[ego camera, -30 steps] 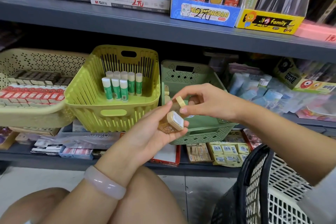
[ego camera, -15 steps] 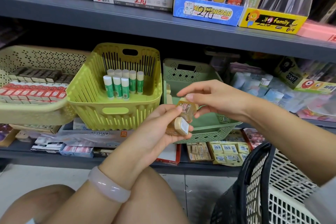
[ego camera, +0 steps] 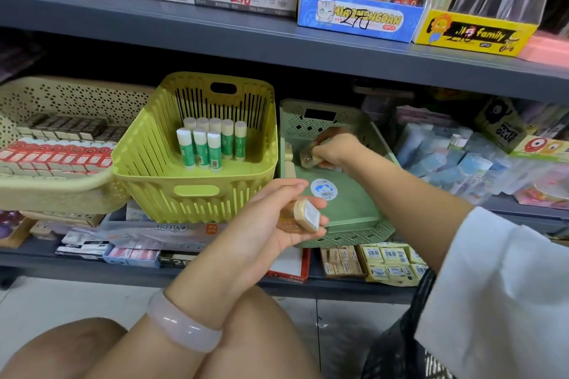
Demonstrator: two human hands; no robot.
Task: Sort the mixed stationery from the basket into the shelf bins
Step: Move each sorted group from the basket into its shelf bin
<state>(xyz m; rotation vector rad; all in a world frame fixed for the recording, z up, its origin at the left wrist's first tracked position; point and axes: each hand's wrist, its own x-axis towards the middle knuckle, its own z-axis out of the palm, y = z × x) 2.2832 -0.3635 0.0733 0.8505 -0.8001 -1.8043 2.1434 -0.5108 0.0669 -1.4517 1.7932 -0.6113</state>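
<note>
Nearest, the left hand [ego camera: 277, 224] holds back one small tan bottle [ego camera: 303, 215], fingers curled loosely under it, thumb above. Half a second ago both hands met here over two bottles; the right hand [ego camera: 335, 148] has since carried the other bottle [ego camera: 309, 157] into the green bin [ego camera: 348, 209] and pinches it low over the floor, beside what look like more of the same at the bin's left wall, though blur makes that unsure. So one is nearly placed and one is left. The glue sticks [ego camera: 212, 141] stand in the yellow bin [ego camera: 197, 191].
</note>
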